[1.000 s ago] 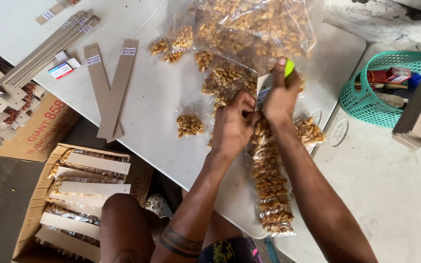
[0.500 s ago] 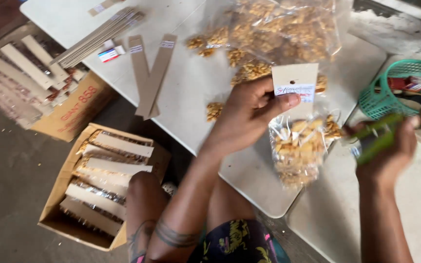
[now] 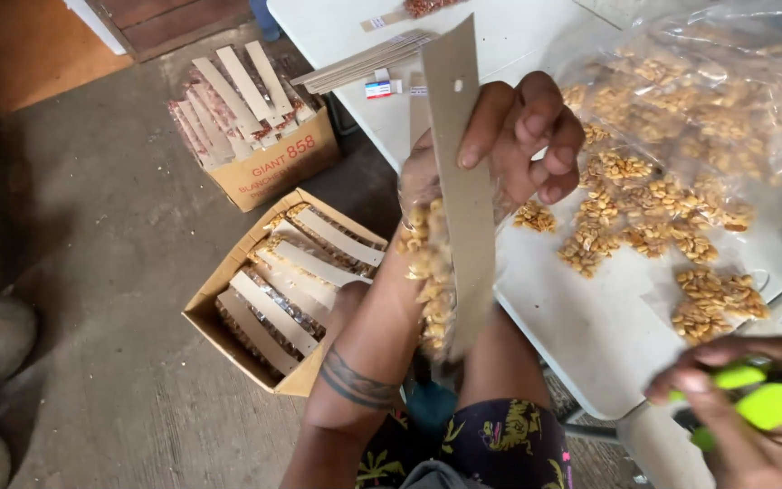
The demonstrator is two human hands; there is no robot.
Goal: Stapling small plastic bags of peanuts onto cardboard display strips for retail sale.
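Note:
My left hand (image 3: 500, 149) grips a long brown cardboard strip (image 3: 463, 172) with small packets of nuts (image 3: 432, 272) hanging along it, held out over the table's near edge above my lap. Down at the right, my right hand (image 3: 753, 412) is closed round a lime-green stapler (image 3: 758, 394), just off the table's corner. Loose small nut packets (image 3: 644, 213) lie scattered on the white table (image 3: 590, 335) to the right of the strip. A large clear bag full of packets (image 3: 708, 81) rests behind them.
An open cardboard box (image 3: 228, 321) with finished strips stands on the concrete floor by my left knee. A second box (image 3: 269, 163) of strips sits behind it. A stack of bare cardboard strips (image 3: 364, 62) lies at the table's far end.
My left hand has carried the strip of packets leftwards off the table and turned it edge-on. My right hand with the stapler has dropped lower at the right.

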